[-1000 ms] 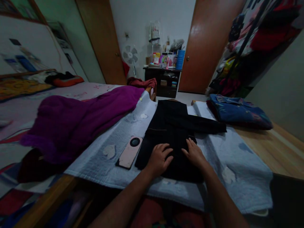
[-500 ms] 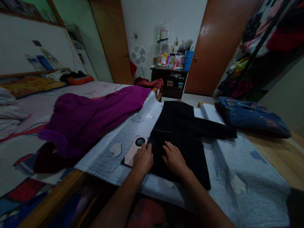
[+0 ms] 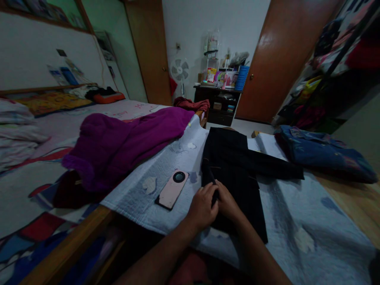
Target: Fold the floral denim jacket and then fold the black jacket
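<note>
A black long-sleeved garment (image 3: pixel 234 178) lies spread on a pale blue quilted cover, one sleeve stretched out to the right. Along its left side the edge is drawn inward and folded over. My left hand (image 3: pixel 203 206) is closed on that edge, its fingers wrapped round the cloth. Right beside it, touching it, my right hand (image 3: pixel 227 200) is also closed on the fold; its fingertips are partly hidden. A pink phone (image 3: pixel 173 190) with a round black camera ring lies face down to the left of my hands, apart from them.
A purple fleece (image 3: pixel 130 146) drapes over the bed's edge on the left. Folded denim clothing (image 3: pixel 323 150) sits at the right on a wooden surface. The quilted cover (image 3: pixel 285 213) extends below both. A fan (image 3: pixel 179 69) and a dark cabinet (image 3: pixel 221 105) stand at the back.
My left hand has moved right, off the phone and onto the garment's left edge. My right hand went from lying flat to gripping there. The edge is now folded inward.
</note>
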A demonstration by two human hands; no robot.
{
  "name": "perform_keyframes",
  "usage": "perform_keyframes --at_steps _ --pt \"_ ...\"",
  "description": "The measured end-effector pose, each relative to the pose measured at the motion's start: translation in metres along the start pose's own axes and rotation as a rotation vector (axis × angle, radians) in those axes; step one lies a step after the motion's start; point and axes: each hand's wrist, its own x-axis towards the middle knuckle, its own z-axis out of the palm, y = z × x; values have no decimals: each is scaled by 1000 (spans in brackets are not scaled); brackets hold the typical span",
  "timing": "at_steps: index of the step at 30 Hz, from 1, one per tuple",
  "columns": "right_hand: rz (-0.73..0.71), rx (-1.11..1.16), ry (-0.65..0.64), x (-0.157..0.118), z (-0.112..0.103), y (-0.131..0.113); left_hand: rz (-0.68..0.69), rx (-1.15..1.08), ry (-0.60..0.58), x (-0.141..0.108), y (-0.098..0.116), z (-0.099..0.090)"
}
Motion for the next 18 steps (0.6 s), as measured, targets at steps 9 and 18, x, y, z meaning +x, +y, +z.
perform_keyframes --at_steps 9,18 --pt "139 401 37 1 -13 7 -15 77 -78 -8 -4 13" --pt "113 351 8 -2 -7 13 -111 139 -13 -11 -11 -20"
